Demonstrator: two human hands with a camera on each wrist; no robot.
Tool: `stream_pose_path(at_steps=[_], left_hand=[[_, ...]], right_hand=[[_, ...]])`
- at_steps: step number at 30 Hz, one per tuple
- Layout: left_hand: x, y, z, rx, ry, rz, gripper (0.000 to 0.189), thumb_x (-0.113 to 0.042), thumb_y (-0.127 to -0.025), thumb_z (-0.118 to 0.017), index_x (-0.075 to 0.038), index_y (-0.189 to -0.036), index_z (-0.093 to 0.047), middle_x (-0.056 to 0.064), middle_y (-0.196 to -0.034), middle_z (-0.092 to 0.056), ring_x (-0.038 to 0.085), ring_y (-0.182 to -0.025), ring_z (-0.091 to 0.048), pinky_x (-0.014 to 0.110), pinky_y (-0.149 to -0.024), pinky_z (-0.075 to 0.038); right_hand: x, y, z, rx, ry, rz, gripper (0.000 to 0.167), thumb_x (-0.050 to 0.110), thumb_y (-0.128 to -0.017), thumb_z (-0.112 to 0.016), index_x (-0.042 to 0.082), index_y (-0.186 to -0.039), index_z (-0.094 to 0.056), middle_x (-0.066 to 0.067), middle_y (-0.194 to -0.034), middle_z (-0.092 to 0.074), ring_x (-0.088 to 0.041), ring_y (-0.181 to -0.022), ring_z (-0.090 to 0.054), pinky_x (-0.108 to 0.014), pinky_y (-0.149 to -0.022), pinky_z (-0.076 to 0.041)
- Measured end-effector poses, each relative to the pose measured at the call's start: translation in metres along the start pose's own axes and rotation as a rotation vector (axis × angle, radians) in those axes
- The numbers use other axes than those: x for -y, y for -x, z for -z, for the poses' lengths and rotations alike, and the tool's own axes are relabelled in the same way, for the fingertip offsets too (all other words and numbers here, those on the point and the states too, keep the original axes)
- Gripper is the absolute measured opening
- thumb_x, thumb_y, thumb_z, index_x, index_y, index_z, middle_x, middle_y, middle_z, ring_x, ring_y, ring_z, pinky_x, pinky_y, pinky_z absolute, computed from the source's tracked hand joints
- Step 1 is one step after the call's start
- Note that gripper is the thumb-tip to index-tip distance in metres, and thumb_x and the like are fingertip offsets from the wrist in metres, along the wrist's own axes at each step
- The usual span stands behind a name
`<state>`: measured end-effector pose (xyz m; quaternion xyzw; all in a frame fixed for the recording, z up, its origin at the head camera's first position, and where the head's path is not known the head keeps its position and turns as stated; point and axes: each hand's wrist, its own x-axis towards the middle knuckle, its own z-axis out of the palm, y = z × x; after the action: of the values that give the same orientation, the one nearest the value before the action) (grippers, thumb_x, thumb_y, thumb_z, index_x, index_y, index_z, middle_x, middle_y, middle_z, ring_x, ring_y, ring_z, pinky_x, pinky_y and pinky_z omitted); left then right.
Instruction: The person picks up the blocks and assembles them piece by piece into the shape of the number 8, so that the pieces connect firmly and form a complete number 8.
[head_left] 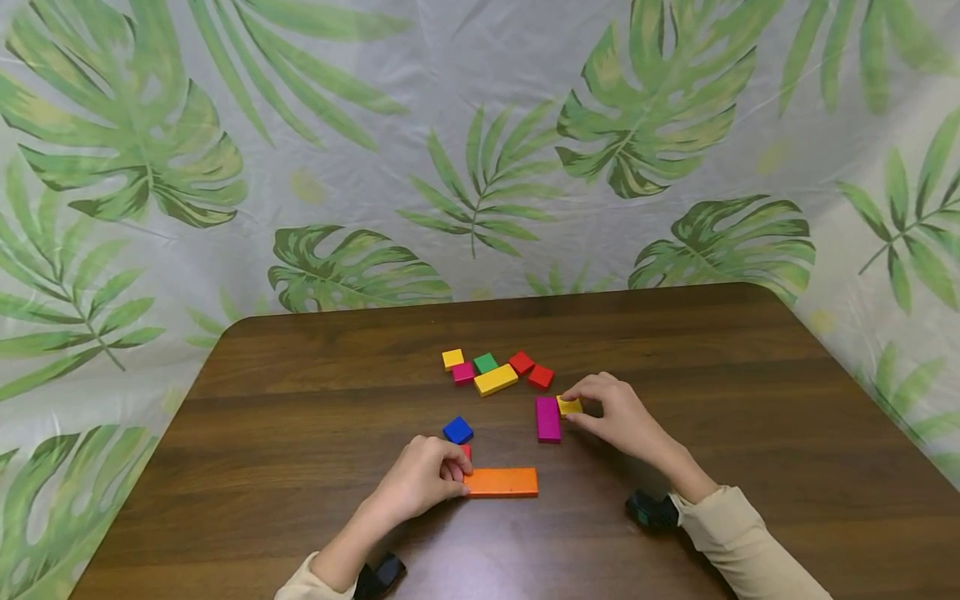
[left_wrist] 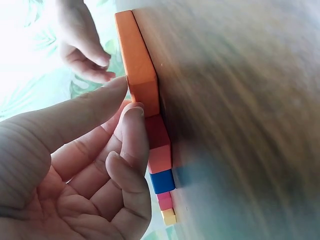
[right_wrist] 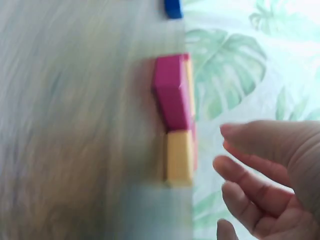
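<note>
My left hand (head_left: 423, 479) is at the left end of a long orange block (head_left: 504, 482) lying flat. Its thumb and a fingertip pinch that end in the left wrist view. A red block (head_left: 467, 452), partly hidden by the fingers, stands against the orange one, with a blue block (head_left: 458, 430) just behind. My right hand (head_left: 618, 417) hovers over a small yellow block (head_left: 570, 407), thumb and forefinger parted. In the right wrist view a gap shows between those fingertips and the yellow block (right_wrist: 179, 157). That block sits against an oblong magenta block (head_left: 548, 420).
Farther back lie a small yellow block (head_left: 453, 359), a pink block (head_left: 463, 372), a green block (head_left: 486, 362), a longer yellow block (head_left: 496, 380) and two red blocks (head_left: 541, 377). A leaf-patterned curtain (head_left: 480, 167) hangs behind the wooden table (head_left: 337, 358).
</note>
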<state>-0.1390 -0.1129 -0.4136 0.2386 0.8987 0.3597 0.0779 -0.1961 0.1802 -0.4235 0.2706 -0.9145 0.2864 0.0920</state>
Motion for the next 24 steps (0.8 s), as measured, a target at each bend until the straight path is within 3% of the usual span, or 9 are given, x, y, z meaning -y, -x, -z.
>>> stream_pose_path(at_steps=[5,15,24], left_hand=[[0.001,0.000,0.000,0.015,0.008,0.011,0.012,-0.003,-0.071,-0.078,-0.004,-0.076,-0.067,0.000,-0.066,-0.062,0.001,-0.058,-0.050,0.014,-0.055,-0.044],[0.000,0.000,0.000,0.007,-0.003,-0.003,0.013,-0.005,-0.070,-0.079,-0.004,-0.076,-0.067,0.001,-0.065,-0.062,0.001,-0.057,-0.050,0.014,-0.054,-0.044],[0.002,0.001,-0.001,0.002,-0.007,-0.014,0.012,-0.003,-0.070,-0.079,-0.004,-0.075,-0.068,0.001,-0.065,-0.063,-0.001,-0.057,-0.050,0.014,-0.055,-0.045]], right_hand=[[-0.015,0.000,-0.003,-0.004,0.004,-0.075,0.028,0.009,-0.078,-0.073,0.008,-0.106,-0.069,-0.004,-0.101,-0.068,-0.020,-0.092,-0.058,-0.036,-0.077,-0.051],[-0.023,0.002,-0.003,0.032,-0.004,-0.081,0.032,0.009,-0.081,-0.071,0.004,-0.112,-0.068,-0.011,-0.110,-0.066,-0.031,-0.104,-0.059,-0.048,-0.087,-0.049],[-0.025,0.001,0.001,0.092,0.000,-0.073,0.027,0.010,-0.079,-0.073,0.006,-0.106,-0.071,-0.006,-0.101,-0.069,-0.022,-0.091,-0.062,-0.034,-0.076,-0.052]])
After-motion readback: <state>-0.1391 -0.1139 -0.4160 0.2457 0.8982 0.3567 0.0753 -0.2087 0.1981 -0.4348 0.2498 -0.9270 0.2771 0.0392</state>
